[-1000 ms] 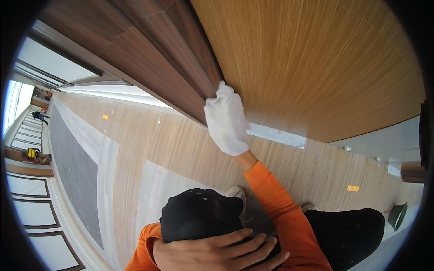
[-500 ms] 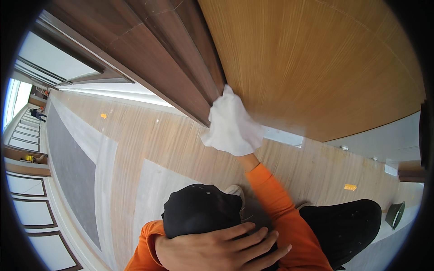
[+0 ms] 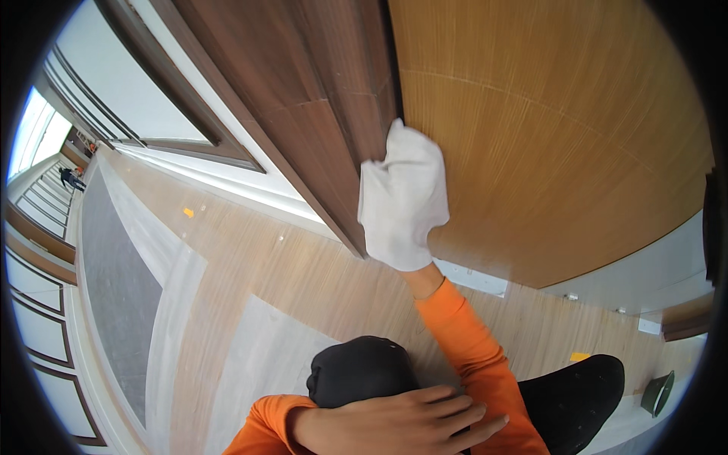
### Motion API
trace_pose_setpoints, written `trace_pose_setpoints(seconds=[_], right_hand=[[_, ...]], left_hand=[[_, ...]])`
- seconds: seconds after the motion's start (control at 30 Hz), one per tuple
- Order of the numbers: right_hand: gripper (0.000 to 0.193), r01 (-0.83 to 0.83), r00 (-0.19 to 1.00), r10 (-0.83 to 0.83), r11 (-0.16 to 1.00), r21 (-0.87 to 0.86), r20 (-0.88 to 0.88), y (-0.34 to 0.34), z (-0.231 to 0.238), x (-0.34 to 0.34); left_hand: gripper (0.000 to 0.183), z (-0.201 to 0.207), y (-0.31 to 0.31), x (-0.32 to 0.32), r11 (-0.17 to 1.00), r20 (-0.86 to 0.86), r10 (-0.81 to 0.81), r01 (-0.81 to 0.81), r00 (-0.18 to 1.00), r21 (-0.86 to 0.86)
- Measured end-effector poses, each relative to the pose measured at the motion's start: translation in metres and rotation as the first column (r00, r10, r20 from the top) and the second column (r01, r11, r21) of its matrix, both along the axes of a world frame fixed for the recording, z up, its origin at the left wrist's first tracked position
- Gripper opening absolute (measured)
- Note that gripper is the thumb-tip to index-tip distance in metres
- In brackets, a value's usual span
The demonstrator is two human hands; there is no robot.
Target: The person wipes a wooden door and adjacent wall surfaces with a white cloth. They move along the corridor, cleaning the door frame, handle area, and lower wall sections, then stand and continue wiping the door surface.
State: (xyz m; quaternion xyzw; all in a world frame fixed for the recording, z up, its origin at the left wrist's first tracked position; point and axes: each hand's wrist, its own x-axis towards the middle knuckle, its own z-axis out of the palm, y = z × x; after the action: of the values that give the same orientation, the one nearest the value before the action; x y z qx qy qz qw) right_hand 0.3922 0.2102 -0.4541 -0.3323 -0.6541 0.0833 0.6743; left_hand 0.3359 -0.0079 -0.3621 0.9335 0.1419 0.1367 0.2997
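Observation:
A white cloth (image 3: 403, 201) drapes over my right hand (image 3: 419, 246), hiding nearly all of its fingers. Hand and cloth press against the dark brown door frame (image 3: 303, 129), where it meets the light wood door panel (image 3: 546, 152). One corner of the cloth points up along the dark gap between frame and panel. Lower down, my left hand (image 3: 398, 421) lies open with fingers loosely spread, across my bent left knee (image 3: 364, 371) and against my right forearm (image 3: 485, 364). It holds nothing.
A dark green bowl-like container (image 3: 658, 394) stands at the lower right, beyond my right knee (image 3: 576, 402). Yellow stickers (image 3: 189, 213) mark the wood-look floor (image 3: 318, 280). Far off at the left, another person (image 3: 72, 179) is in the corridor.
My right hand has slid the cloth higher along the door frame. The view has tilted and shifted a little. My left hand keeps its place on the knee.

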Motion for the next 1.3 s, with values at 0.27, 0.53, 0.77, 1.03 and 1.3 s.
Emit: trace_pose_setpoints(seconds=[0.27,0.53,0.77,1.03,1.3], right_hand=[[0.057,0.087,0.892,-0.171,0.973,0.213,0.418,0.026,0.000,-0.002],[0.027,0.076,0.801,-0.194,0.971,0.225,0.566,0.000,-0.046,0.025],[0.026,-0.068,0.875,-0.057,0.969,0.239,0.481,0.014,-0.040,0.011],[0.018,0.053,0.735,-0.212,0.965,0.257,0.644,0.033,0.060,0.010],[0.012,0.303,0.361,-0.419,0.897,0.321,0.833,0.000,0.012,0.007]], left_hand=[[0.060,-0.015,0.001,0.009,0.988,0.044,-0.021,0.014,0.999,0.155],[0.057,-0.015,-0.007,0.006,0.973,0.030,-0.038,0.030,0.999,0.231],[0.058,-0.008,-0.014,-0.004,0.976,0.083,-0.061,0.042,0.995,0.215],[0.062,-0.004,-0.018,-0.010,0.947,0.060,-0.071,0.048,0.996,0.318],[0.066,-0.009,-0.019,-0.016,0.971,0.076,-0.065,0.046,0.995,0.233]])
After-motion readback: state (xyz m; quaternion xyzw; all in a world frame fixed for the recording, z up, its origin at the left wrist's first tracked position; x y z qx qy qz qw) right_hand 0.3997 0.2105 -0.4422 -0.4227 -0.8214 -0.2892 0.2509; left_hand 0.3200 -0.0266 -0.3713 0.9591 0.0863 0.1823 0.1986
